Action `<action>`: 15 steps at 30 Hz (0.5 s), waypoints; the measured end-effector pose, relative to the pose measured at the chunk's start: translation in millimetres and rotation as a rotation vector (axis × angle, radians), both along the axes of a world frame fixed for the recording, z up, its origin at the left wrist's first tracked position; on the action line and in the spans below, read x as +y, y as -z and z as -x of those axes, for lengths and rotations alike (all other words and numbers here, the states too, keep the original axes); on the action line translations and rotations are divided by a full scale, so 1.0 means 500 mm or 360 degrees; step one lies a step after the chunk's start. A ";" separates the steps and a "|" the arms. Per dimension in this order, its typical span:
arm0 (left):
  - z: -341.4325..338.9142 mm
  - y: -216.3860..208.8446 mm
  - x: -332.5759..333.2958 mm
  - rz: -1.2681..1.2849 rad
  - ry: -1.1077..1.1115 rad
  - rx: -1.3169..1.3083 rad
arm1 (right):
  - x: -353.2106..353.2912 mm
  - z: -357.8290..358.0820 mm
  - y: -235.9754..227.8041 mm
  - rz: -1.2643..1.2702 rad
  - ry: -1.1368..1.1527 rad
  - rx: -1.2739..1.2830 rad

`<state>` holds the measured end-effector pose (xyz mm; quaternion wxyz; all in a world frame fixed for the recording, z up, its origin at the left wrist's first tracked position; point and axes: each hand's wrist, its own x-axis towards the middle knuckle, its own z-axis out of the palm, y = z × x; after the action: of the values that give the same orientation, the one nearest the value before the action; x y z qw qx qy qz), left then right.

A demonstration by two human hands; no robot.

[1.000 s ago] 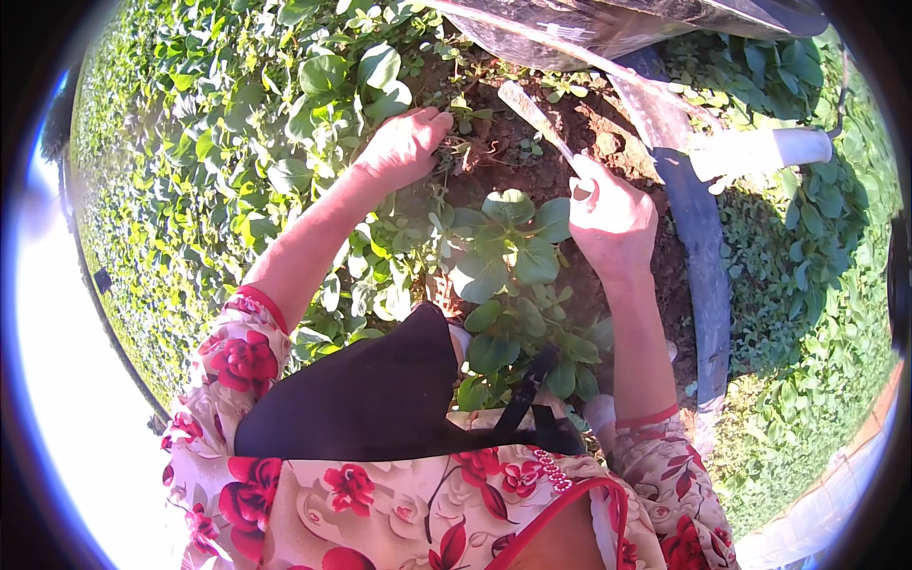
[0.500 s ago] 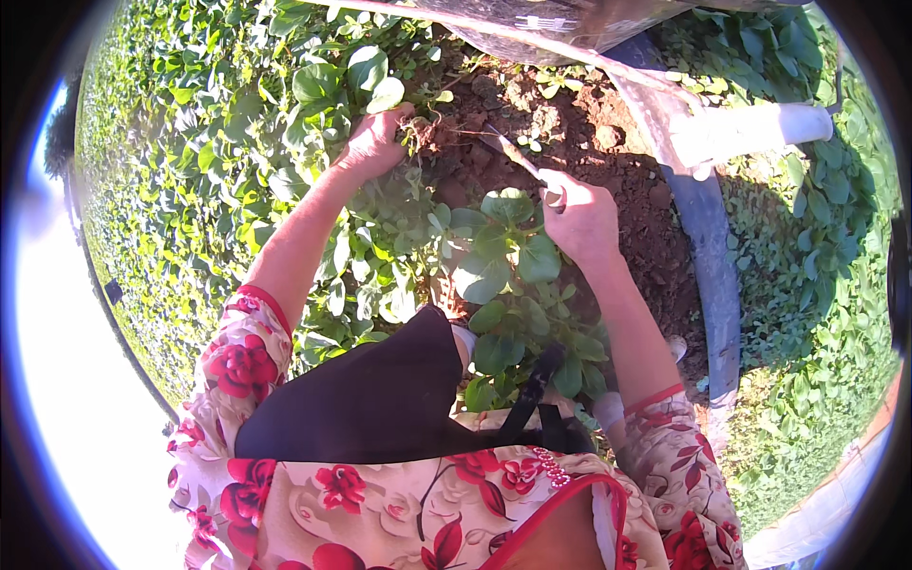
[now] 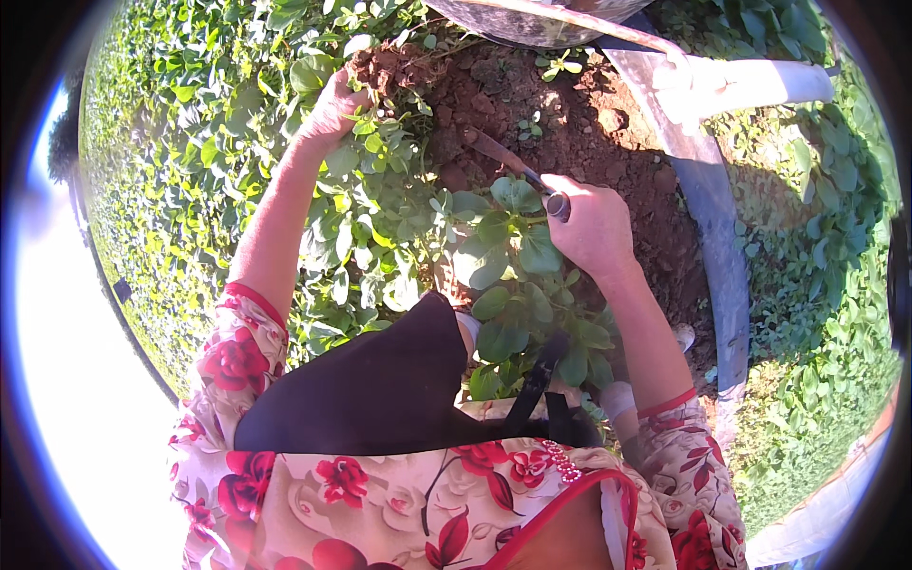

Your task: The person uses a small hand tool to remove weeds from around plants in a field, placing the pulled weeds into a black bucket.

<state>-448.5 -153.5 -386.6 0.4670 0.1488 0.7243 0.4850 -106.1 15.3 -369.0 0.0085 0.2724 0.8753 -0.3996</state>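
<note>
My left hand is closed on a leafy green plant at the upper left, its stem hidden by my fingers. A clump of roots and reddish soil hangs by the fingertips. In my right hand is the handle of a knife with a narrow, soil-caked blade. Its tip points up and left, over the dug soil. Below the blade grows a broad-leaved plant, close to my right fingers.
A dark rounded tub with a pinkish rail stands at the top. To its right are a white tube and a long blue-grey bar. Dense green plants cover the left side. Small clods lie about in the soil.
My left hand has moved up and left, and the root clump now shows more soil. The knife's tip has come away from the roots, and my right hand has shifted slightly down and right.
</note>
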 end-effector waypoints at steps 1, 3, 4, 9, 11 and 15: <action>-0.015 -0.013 0.011 0.0046 -0.0023 -0.0020 | -0.004 -0.006 -0.004 0.0003 -0.0014 -0.0037; -0.048 -0.041 0.039 0.0094 0.0164 0.0086 | -0.010 -0.011 -0.011 0.0015 -0.0048 -0.0106; -0.051 -0.020 0.035 0.0058 0.0354 0.0360 | -0.018 -0.011 -0.001 0.0003 -0.0035 -0.0074; -0.154 -0.020 0.098 0.1124 0.1192 0.1495 | -0.052 0.049 0.044 0.0073 0.0157 -0.0071; -0.143 0.007 0.081 0.1342 0.1245 0.1545 | -0.050 0.091 0.040 0.0152 0.0176 -0.0047; -0.145 0.019 0.110 0.1569 0.1257 0.1429 | -0.048 0.073 0.065 0.0117 0.0137 0.0071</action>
<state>-376.1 -98.4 -396.3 0.2792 0.3532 0.8696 -0.2027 -142.3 -8.7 -401.5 -0.0181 0.3004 0.8475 -0.4373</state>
